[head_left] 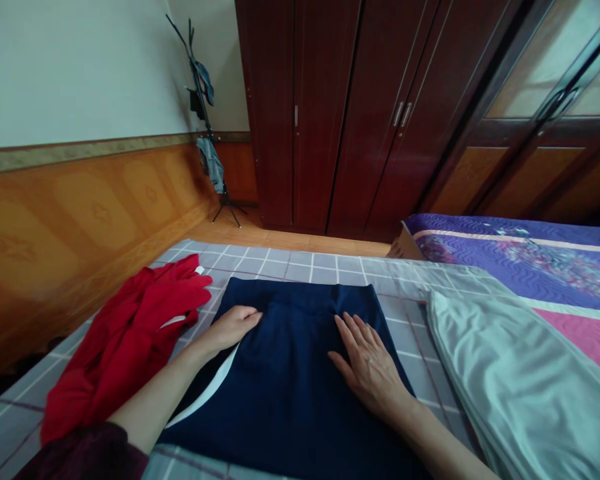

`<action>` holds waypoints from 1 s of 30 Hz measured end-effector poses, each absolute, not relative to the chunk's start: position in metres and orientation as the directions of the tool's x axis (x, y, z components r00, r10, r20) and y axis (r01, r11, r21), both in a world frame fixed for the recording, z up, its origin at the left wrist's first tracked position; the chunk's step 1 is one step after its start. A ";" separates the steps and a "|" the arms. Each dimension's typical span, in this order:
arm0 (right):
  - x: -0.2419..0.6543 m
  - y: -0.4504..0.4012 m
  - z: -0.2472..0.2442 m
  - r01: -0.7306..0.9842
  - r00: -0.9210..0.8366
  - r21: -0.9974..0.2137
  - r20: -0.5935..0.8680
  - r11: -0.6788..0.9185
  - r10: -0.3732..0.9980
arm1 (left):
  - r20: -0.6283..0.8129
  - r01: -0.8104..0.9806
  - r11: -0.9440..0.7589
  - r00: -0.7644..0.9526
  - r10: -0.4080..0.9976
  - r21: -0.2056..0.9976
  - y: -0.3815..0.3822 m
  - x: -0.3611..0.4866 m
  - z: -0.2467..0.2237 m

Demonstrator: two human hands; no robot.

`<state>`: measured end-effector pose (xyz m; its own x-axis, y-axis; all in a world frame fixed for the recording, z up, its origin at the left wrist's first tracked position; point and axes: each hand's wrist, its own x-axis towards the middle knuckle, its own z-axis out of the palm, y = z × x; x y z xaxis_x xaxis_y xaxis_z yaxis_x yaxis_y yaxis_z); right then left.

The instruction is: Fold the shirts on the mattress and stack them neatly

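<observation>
A navy blue garment (295,373), which looks like trousers or shorts, lies spread on the bed in front of me. A curved white stripe runs down its left side, and its straight far edge looks like a waistband. My left hand (233,327) rests at the left part near the top of the stripe, thumb and fingers drawn together on the fabric. On the right part, my right hand (367,360) lies flat with fingers stretched and a little apart, palm down on the cloth. Small creases show between the hands.
A crumpled red garment (125,333) lies to the left, and pale green folded fabric (525,380) to the right. All rest on a grey checked bed cover (300,267). Beyond stand a dark red wardrobe (325,120), a coat rack (203,100) and a purple-covered bed (520,253).
</observation>
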<state>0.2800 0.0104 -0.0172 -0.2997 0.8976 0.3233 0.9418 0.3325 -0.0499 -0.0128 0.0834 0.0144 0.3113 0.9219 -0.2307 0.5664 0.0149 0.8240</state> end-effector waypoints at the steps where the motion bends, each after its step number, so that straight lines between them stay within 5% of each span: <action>1: 0.281 0.011 -0.020 0.939 -0.305 -0.047 0.347 0.341 0.887 | -0.243 0.548 0.033 0.316 0.917 0.836 0.081 -0.012 0.018; 11: 0.286 0.016 -0.030 0.915 -0.363 0.011 0.459 0.403 0.811 | -0.374 0.079 0.367 0.276 0.885 0.927 0.080 -0.014 0.017; 24: 0.291 0.020 -0.032 0.890 -0.414 0.040 0.486 0.454 0.770 | -0.408 -0.041 0.451 0.358 0.840 0.892 0.081 -0.013 0.027; 30: 0.289 0.021 -0.031 0.890 -0.412 0.033 0.484 0.454 0.772 | -0.427 -0.014 0.447 0.270 0.863 0.895 0.082 -0.009 0.023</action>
<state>0.2895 0.0208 -0.0315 -0.4120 0.7722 0.4838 0.8902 0.4544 0.0327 -0.0091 0.0816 0.0226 0.2700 0.8631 -0.4268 -0.0136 0.4467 0.8946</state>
